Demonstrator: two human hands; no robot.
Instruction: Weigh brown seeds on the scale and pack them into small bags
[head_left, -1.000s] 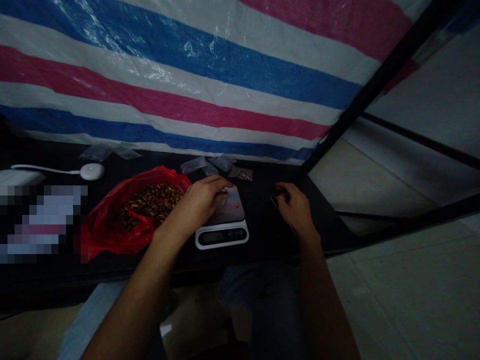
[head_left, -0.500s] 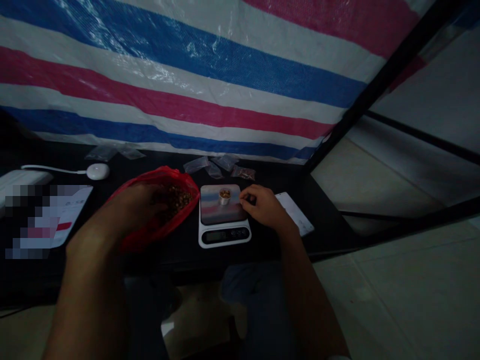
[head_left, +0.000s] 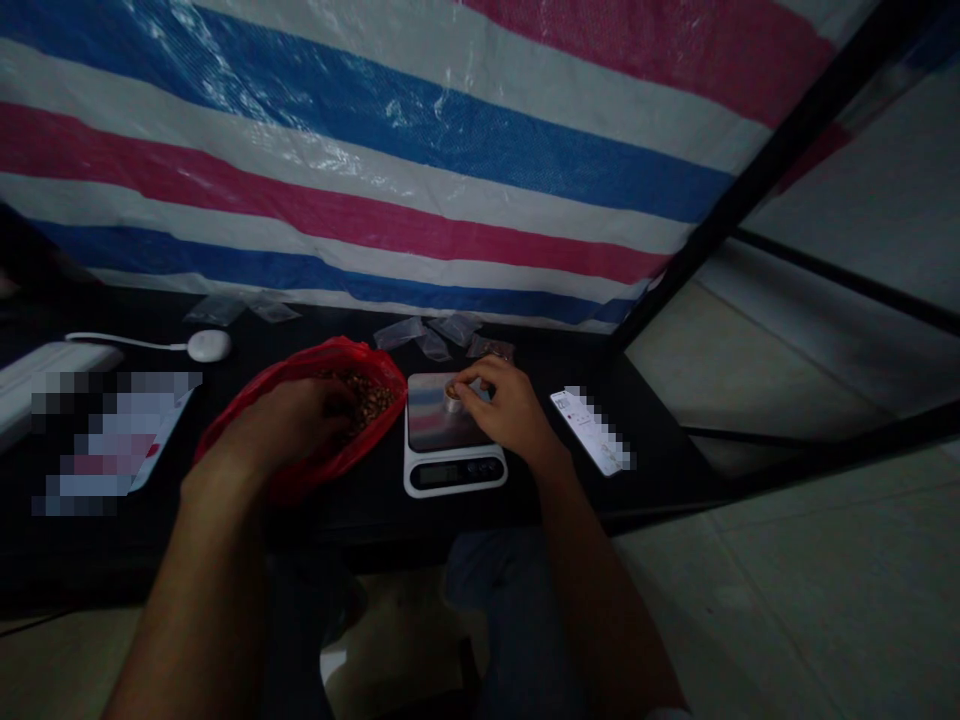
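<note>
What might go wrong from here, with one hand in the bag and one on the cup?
The right hand pinches the cup on the scale; its pressure may skew the reading or tip the cup. The left hand is in the red bag, close to the scale; pulling out might scatter seeds onto it. Dim light makes the display hard to read.

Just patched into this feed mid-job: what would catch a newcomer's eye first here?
The red, white and blue striped tarp fills the back of the view, behind the dark table. In front, the left hand is sunk in a red bag of brown seeds, left of a white scale. The right hand pinches a small cup on the scale's platform.
</note>
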